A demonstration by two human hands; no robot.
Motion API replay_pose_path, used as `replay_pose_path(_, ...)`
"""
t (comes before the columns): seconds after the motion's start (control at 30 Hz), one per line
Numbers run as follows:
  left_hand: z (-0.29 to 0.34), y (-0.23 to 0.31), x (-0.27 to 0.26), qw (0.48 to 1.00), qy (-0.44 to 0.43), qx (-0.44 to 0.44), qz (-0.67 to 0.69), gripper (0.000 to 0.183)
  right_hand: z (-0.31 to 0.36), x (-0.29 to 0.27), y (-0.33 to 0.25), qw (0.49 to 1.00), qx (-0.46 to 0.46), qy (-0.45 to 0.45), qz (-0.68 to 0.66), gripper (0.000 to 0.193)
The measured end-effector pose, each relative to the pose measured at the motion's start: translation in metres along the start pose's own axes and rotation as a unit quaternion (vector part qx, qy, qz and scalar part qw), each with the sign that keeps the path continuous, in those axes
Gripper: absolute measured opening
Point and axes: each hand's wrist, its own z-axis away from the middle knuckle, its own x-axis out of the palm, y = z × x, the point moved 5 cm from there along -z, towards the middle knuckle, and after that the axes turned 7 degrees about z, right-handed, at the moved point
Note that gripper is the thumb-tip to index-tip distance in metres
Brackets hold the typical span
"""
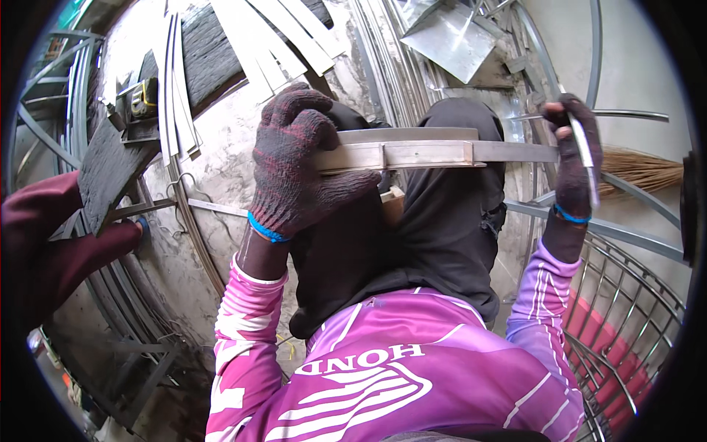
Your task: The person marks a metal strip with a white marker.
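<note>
My left hand (298,155), in a dark red-and-black knit glove, wraps round the left end of a narrow metal strip piece (427,155). Two flat strips lie one above the other in it, joined by short cross pieces. It is held level above my lap, over my black trousers (456,243). At its right end, my gloved right hand (573,158) closes round a slim, shiny metal bar (581,144) that stands nearly upright across the fingers. One strip of the piece runs up to that hand; whether the fingers touch it is hidden.
Long pale strips (254,44) and a dark wooden board (199,59) lie ahead. A tape measure (143,99) rests at the left, near another person's maroon-clad leg (96,221). At the right are a straw broom (648,173), curved metal bars (626,234) and a wire basket (626,295).
</note>
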Motion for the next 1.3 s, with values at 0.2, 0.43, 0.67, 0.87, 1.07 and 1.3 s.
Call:
replay_pose_path(0.2,-0.001,0.005,0.000,1.000,-0.008,0.020,0.001,0.053,-0.013,0.047,-0.055,0.957,-0.013,-0.124,-0.261,0.061)
replay_pose_path(0.43,-0.012,-0.005,-0.004,0.991,-0.110,0.006,0.077,0.048,-0.003,0.177,-0.098,0.818,-0.010,-0.402,-0.411,0.059)
replay_pose_path(0.67,-0.006,-0.014,0.003,0.994,-0.073,0.015,0.083,0.048,-0.008,0.190,-0.113,0.877,-0.252,-0.376,-0.161,0.036)
replay_pose_path(0.87,-0.007,-0.012,0.005,0.994,-0.072,-0.011,0.080,0.051,-0.005,0.199,-0.115,0.878,-0.211,-0.369,-0.219,0.031)
replay_pose_path(1.07,-0.006,-0.009,0.004,0.993,-0.060,-0.025,0.096,0.055,-0.004,0.201,-0.115,0.874,-0.219,-0.370,-0.227,0.033)
replay_pose_path(1.3,-0.007,-0.007,0.003,0.996,-0.055,0.017,0.075,0.057,-0.001,0.200,-0.108,0.877,-0.221,-0.370,-0.215,0.037)
